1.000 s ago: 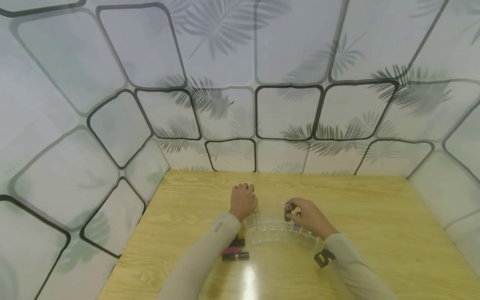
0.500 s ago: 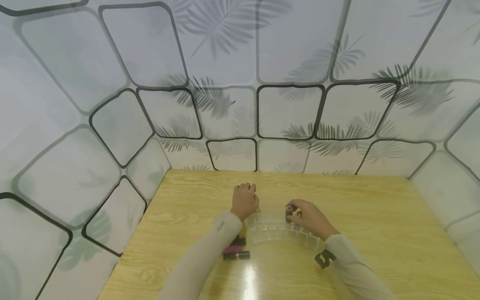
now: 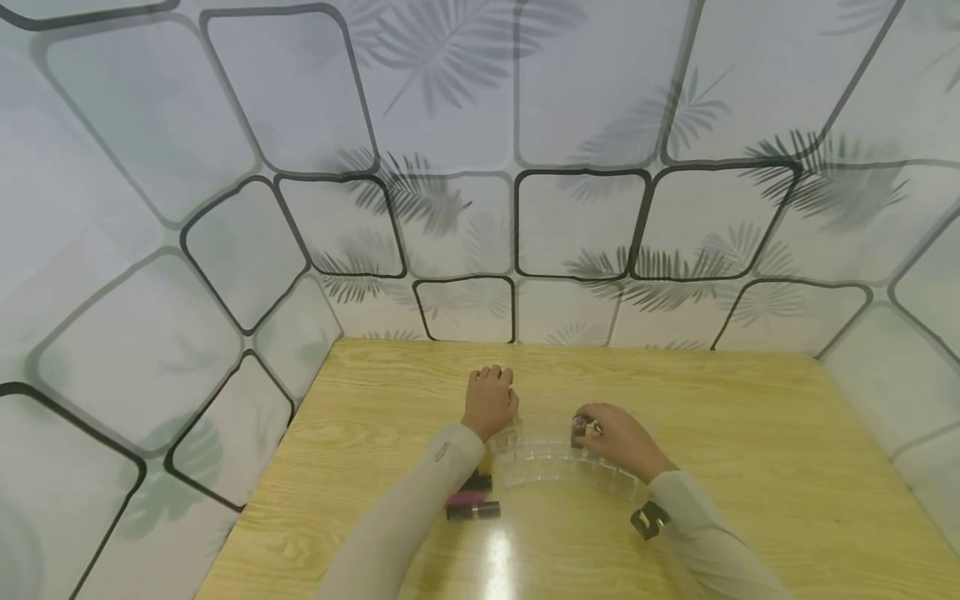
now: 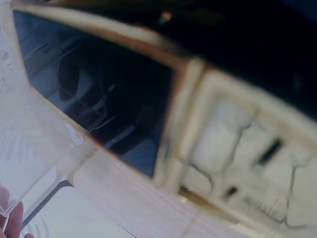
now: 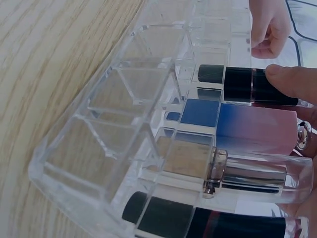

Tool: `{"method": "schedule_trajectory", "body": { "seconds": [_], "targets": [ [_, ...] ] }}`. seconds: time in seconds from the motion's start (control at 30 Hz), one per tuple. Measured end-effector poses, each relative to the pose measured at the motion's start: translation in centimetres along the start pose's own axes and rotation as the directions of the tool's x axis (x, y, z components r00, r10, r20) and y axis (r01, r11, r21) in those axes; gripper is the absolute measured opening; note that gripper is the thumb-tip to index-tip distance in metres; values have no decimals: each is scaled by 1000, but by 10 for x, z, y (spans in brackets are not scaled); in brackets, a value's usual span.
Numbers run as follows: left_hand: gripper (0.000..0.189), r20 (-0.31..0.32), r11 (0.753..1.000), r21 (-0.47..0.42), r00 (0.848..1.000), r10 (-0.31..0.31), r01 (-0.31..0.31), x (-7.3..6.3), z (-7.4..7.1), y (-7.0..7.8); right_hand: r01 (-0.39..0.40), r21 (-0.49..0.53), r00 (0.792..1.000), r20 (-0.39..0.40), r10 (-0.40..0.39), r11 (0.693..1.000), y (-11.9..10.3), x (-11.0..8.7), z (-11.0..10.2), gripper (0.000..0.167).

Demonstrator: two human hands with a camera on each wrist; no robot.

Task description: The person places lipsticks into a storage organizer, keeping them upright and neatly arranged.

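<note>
In the head view, a clear acrylic lipstick organizer [image 3: 547,468] with curved rows of compartments lies on the table. My left hand [image 3: 491,403] holds its far left end; fingertips [image 4: 16,220] show at a clear edge in the left wrist view. Between thumb and fingers my right hand [image 3: 618,437] pinches a black lipstick tube [image 5: 240,84], its lower end inside a back-row compartment. Beside it in the same row stand a blue-and-pink tube [image 5: 257,128], a clear pinkish tube with a silver part [image 5: 255,173] and another black lipstick [image 5: 237,223].
Left of the organizer, by the left forearm, lie a black lipstick [image 3: 473,511], a magenta tube [image 3: 466,497] and another dark tube [image 3: 480,482]. A patterned wall [image 3: 570,308] borders the wooden table [image 3: 735,467]. A blurred dark panel [image 4: 114,94] fills much of the left wrist view.
My right hand has lowered the black lipstick slightly into the organizer. The left hand keeps its place at the organizer's end.
</note>
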State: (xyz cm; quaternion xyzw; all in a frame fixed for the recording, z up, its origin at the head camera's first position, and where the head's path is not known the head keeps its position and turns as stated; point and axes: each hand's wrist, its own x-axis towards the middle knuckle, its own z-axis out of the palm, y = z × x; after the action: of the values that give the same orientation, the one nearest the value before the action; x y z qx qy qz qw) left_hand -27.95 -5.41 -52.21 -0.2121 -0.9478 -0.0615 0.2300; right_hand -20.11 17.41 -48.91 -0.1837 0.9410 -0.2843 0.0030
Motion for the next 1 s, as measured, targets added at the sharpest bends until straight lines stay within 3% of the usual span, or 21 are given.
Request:
{"method": "schedule_trajectory", "body": {
  "seconds": [0.23, 0.77, 1.0],
  "targets": [
    [8, 15, 1000, 2, 1000, 2, -2, 0, 4, -1, 11, -22, 1000, -1, -11, 1000, -2, -1, -2, 15],
    [5, -30, 1000, -1, 999, 18, -18, -1, 2, -1, -10, -12, 999, 32, 10, 1000, -3, -1, -7, 23],
    [6, -21, 1000, -11, 1000, 18, -18, -1, 1, -1, 91, -102, 994, -45, -96, 991, -2, -7, -26, 30]
  ]
}}
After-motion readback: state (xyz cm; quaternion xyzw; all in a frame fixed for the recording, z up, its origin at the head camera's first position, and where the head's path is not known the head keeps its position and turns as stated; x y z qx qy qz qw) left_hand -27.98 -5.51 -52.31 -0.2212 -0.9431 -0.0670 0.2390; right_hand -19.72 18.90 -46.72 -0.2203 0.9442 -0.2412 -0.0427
